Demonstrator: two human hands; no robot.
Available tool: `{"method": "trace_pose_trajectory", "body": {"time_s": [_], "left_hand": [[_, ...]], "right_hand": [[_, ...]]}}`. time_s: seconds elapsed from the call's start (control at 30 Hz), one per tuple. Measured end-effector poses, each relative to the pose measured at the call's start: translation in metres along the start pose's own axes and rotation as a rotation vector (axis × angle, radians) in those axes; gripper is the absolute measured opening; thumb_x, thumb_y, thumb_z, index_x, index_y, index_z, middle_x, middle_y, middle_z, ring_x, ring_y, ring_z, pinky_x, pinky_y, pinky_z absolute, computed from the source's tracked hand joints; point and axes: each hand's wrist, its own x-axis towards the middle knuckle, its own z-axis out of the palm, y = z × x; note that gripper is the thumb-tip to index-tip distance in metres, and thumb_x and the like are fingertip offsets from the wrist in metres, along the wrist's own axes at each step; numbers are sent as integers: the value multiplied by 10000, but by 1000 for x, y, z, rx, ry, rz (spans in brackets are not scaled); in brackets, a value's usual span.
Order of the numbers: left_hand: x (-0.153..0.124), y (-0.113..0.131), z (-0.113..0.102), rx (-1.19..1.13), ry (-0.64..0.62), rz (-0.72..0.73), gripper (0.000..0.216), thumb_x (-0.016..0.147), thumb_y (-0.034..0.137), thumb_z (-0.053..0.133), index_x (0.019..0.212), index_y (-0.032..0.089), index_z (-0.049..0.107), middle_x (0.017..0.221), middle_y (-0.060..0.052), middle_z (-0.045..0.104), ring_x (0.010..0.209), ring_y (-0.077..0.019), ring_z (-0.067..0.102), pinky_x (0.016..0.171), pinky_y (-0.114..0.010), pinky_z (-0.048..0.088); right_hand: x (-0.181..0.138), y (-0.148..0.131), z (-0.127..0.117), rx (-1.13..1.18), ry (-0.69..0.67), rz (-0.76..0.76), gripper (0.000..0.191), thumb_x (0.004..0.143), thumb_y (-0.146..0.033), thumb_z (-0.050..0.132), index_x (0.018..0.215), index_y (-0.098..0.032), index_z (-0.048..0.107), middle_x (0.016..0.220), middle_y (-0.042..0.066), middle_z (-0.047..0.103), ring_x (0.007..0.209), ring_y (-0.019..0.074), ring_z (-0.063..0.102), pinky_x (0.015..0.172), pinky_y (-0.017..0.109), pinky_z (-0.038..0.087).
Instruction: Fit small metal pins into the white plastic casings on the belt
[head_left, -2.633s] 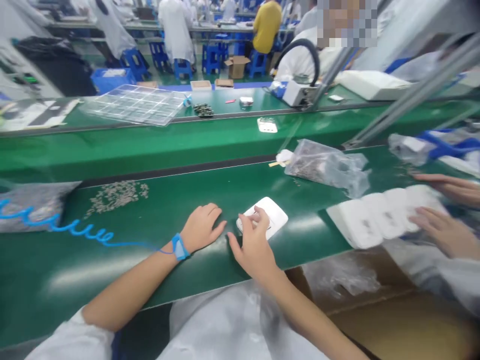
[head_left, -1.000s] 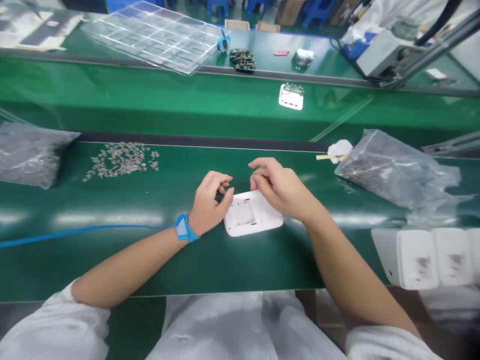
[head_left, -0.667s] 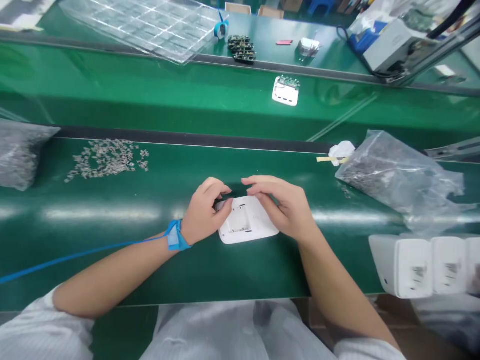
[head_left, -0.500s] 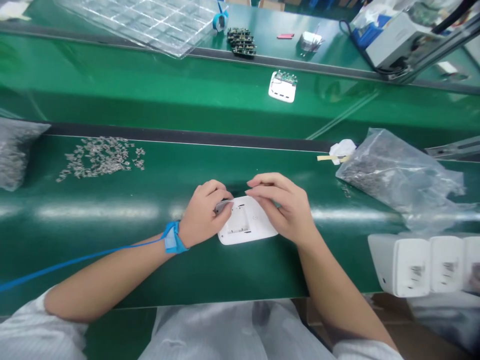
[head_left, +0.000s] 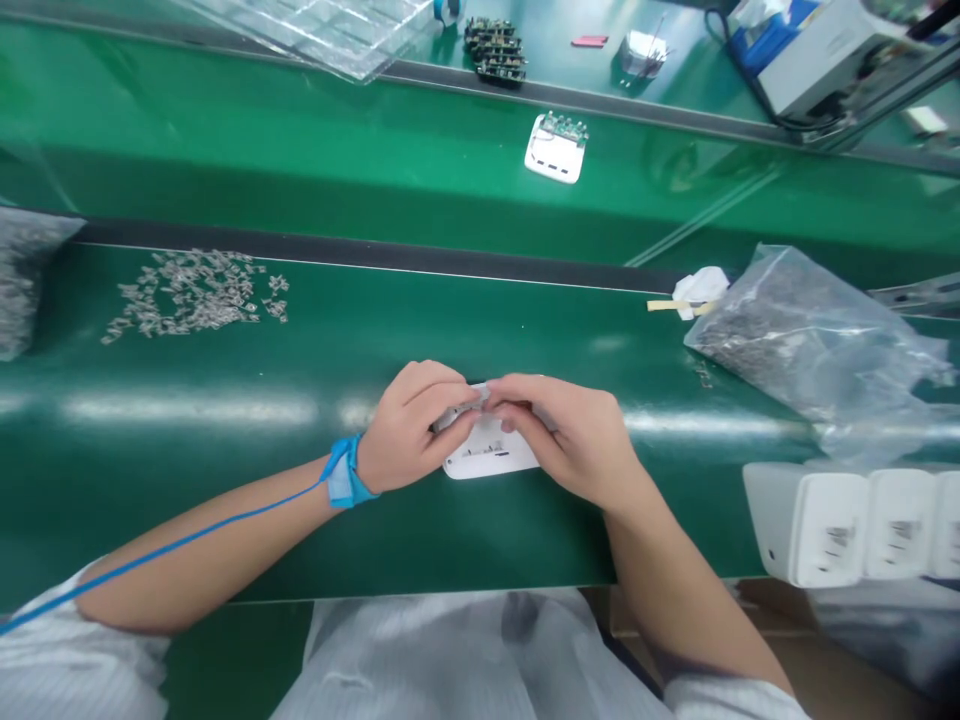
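Observation:
A white plastic housing (head_left: 491,462) with a rectangular recess lies on the green bench in front of me, partly covered by both hands. Over its left part, my left hand (head_left: 420,420) is closed, thumb and fingers pinched on something small and greyish that I cannot make out. My right hand (head_left: 574,430) reaches in from the other side, its fingertips pinched together and meeting the left ones above the recess. Whatever sits between the right fingertips is hidden. A blue wrist strap (head_left: 346,472) with a cord circles my left wrist.
Small metal pieces (head_left: 199,292) lie scattered at the left, near a filled bag (head_left: 19,280). To the right are a clear bag (head_left: 795,330) of small parts and several white housings (head_left: 829,530) in a row. Beyond, another housing (head_left: 555,155) carries a green circuit board.
My right hand has moved left and its fingers have closed, so its fingertips now meet those of my left hand over the housing. The view has shifted slightly.

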Motion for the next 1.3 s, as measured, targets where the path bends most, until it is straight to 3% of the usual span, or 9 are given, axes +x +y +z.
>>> {"method": "trace_pose_trajectory", "body": {"time_s": [0.13, 0.27, 0.47, 0.63, 0.73, 0.9, 1.0, 1.17, 1.3], "left_hand": [[1, 1, 0, 6, 4, -46, 75, 930, 241, 600, 1000, 230, 574, 889, -15, 675, 801, -138, 634, 712, -299, 536], [3, 1, -1, -26, 5, -73, 90, 932, 264, 613, 1009, 229, 581, 884, -8, 677, 777, -130, 633, 701, -289, 526], [2, 0, -1, -17, 16, -7, 84, 950, 175, 580, 1003, 236, 606, 939, -15, 679, 844, -131, 643, 737, -294, 524], [3, -5, 2, 73, -55, -133, 100, 890, 213, 628, 985, 203, 596, 965, -42, 656, 904, -178, 609, 789, -337, 519], [2, -6, 3, 158, -130, -199, 105, 898, 272, 621, 968, 198, 595, 919, -36, 642, 878, -188, 596, 768, -340, 496], [0, -4, 4, 248, -81, -250, 123, 870, 286, 637, 943, 199, 590, 793, 4, 601, 760, -166, 580, 706, -321, 444], [0, -5, 4, 209, -86, -259, 138, 856, 283, 662, 946, 196, 603, 780, 17, 589, 731, -150, 581, 700, -310, 430], [0, -5, 0, 204, -139, -234, 143, 880, 267, 629, 996, 186, 648, 861, -19, 644, 816, -172, 607, 768, -334, 418], [0, -12, -9, 144, -301, -153, 169, 906, 329, 611, 975, 184, 665, 881, -29, 677, 814, -161, 610, 768, -321, 414]], "right_hand": [[2, -6, 7, 76, 52, -8, 176, 989, -170, 551, 1040, -263, 692, 1033, 8, 762, 953, 152, 728, 817, 298, 599], [5, -10, 7, 146, 158, 50, 146, 933, -215, 658, 958, -306, 769, 954, 8, 732, 846, 151, 713, 692, 291, 598], [4, -10, 0, 60, 186, 67, 165, 924, -170, 647, 975, -289, 749, 913, -5, 779, 815, 164, 735, 694, 295, 606], [4, -5, 0, 143, 215, 105, 113, 898, -187, 695, 930, -272, 762, 948, 9, 752, 855, 160, 712, 727, 310, 594], [3, -2, 0, 220, 275, 189, 118, 892, -189, 703, 930, -278, 769, 908, 4, 749, 800, 155, 701, 638, 299, 572], [0, -2, 3, 218, 352, 311, 77, 885, -196, 699, 939, -240, 732, 815, -8, 759, 708, 154, 723, 629, 295, 588], [2, 1, 1, 109, 384, 274, 87, 896, -188, 675, 955, -239, 713, 874, 9, 769, 774, 168, 736, 672, 308, 598], [4, 26, -16, -169, 507, 173, 75, 854, -197, 693, 894, -246, 734, 944, 41, 765, 831, 197, 709, 733, 353, 583], [1, 70, -15, -92, 489, 418, 72, 771, -261, 789, 839, -238, 776, 788, 50, 759, 645, 172, 663, 609, 314, 526]]}}
